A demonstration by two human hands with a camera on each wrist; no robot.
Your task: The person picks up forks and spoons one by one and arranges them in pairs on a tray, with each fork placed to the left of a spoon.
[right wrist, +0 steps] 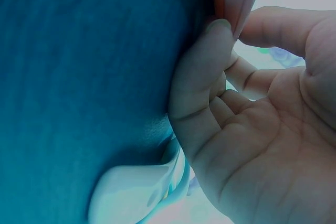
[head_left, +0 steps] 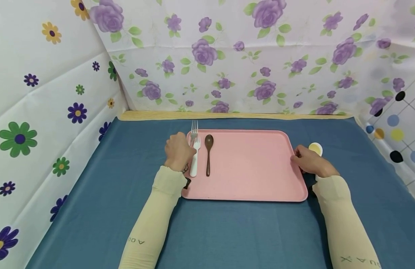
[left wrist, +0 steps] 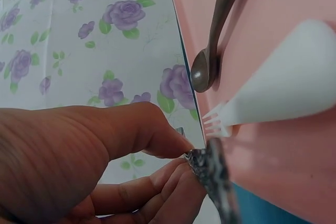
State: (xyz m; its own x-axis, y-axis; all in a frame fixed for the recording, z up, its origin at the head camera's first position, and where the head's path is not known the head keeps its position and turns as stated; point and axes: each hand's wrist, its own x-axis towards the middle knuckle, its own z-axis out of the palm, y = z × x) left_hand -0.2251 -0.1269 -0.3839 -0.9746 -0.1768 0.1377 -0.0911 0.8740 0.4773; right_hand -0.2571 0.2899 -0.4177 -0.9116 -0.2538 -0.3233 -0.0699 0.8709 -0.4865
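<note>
Metal fork [head_left: 194,134], handle pinched in left hand [head_left: 178,152]; pink tray [head_left: 248,164], rim pinched in right hand [head_left: 310,161]

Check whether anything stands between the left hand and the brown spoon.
Yes: the white fork lies on the pink tray between the left hand, which pinches the metal fork, and the brown spoon. Past it, only bare tray shows before the spoon.
</note>
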